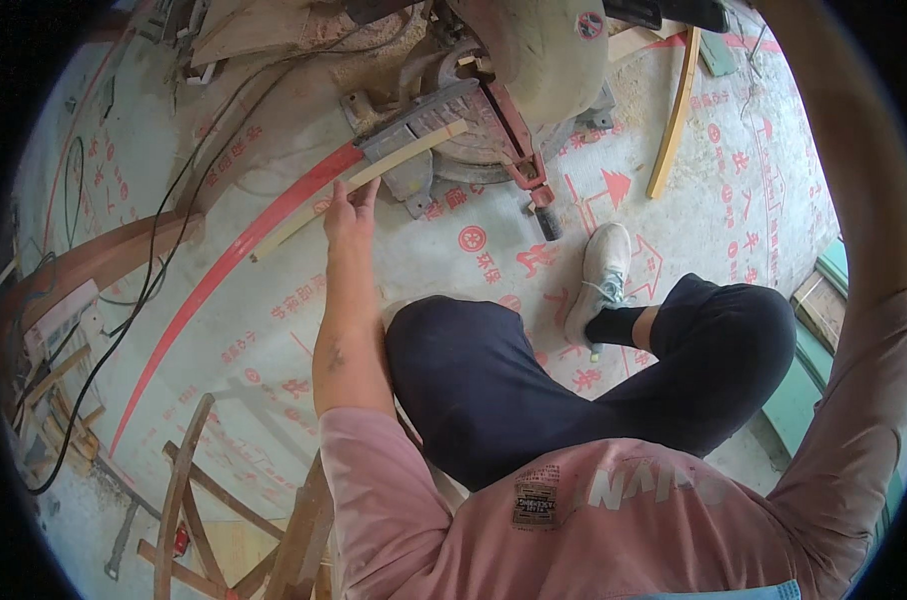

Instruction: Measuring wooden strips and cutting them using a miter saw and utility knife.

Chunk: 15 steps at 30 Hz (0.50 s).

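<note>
Far left, black cables [186,165] trail over the floor toward the saw, likely its power feed. Offcuts [62,372] pile by the edge; lower down, a brown wooden frame [179,490] stands beside you, seemingly just parked. Next, your left hand [351,212]: grip closed around a pale wooden strip [406,152], about mid-length, fingertips on top. The strip's near end sticks out over the floor sheet [424,255]; its far end lies along the grey saw base, probably so that the base bears it while your hand steadies the overhang. Your hand sits well apart from the slot, presumably for safety. The miter saw [544,70] rests low on the floor, which would explain your seated posture, shoe [606,270] planted nearby. Right of it, a yellowish strip [677,115] lies apart. Far right, your right arm [864,140] extends up past the saw; hand out of frame, can't judge that grip.
</note>
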### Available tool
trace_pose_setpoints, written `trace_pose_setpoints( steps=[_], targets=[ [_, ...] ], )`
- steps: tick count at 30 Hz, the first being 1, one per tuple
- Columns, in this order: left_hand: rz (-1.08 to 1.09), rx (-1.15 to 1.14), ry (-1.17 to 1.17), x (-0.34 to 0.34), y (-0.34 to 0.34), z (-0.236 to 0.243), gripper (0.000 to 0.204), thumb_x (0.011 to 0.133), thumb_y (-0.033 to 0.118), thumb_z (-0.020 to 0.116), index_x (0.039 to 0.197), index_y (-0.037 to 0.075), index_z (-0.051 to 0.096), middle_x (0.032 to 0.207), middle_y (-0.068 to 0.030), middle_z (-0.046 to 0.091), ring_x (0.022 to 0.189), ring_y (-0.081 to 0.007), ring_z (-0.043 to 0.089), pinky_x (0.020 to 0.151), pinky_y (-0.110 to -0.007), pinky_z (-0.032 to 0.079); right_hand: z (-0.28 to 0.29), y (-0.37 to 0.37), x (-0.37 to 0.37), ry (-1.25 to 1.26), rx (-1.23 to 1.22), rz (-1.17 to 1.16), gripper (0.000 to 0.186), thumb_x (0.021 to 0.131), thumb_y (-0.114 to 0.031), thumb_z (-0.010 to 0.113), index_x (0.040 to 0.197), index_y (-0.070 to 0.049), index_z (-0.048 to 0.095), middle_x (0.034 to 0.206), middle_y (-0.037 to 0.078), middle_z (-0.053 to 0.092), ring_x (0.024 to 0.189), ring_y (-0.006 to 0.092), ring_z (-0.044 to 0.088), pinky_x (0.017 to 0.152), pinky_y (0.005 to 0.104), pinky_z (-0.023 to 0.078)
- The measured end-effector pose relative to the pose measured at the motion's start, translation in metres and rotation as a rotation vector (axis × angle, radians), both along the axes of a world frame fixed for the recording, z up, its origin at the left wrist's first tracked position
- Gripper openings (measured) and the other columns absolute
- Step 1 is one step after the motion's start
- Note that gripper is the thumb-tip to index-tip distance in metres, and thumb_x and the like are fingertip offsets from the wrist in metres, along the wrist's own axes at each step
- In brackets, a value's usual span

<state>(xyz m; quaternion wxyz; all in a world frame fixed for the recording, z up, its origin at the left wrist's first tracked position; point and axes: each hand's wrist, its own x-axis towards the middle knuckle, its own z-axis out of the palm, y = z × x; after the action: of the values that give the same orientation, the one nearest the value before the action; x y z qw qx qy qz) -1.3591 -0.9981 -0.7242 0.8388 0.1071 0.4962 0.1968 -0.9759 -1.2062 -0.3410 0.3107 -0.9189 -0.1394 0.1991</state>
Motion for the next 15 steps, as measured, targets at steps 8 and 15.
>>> trace_pose_setpoints(
  steps=[8, 15],
  targets=[
    [-0.593, 0.463, 0.574, -0.034, -0.025, 0.013, 0.057, 0.093, 0.038, 0.069, 0.122, -0.007, 0.049, 0.118, -0.0184, 0.062, 0.106, -0.0362, 0.062, 0.086, -0.053, 0.051, -0.009, 0.006, -0.001, 0.183, 0.030, -0.049, 0.048, 0.099, -0.046, 0.051, 0.090, -0.001, 0.061, 0.070, 0.014, 0.062, 0.054, 0.0255, 0.061, 0.052, 0.0405, 0.053],
    [-1.101, 2.078, 0.822, -0.039, 0.010, 0.049, 0.057, 0.091, 0.046, 0.065, 0.129, 0.005, 0.054, 0.124, -0.0160, 0.060, 0.125, -0.0312, 0.050, 0.101, -0.053, 0.039, 0.000, 0.008, -0.008, 0.156, 0.046, -0.083, 0.047, 0.099, -0.047, 0.053, 0.093, 0.000, 0.060, 0.071, 0.014, 0.061, 0.055, 0.0258, 0.061, 0.053, 0.0406, 0.053]
  ],
)
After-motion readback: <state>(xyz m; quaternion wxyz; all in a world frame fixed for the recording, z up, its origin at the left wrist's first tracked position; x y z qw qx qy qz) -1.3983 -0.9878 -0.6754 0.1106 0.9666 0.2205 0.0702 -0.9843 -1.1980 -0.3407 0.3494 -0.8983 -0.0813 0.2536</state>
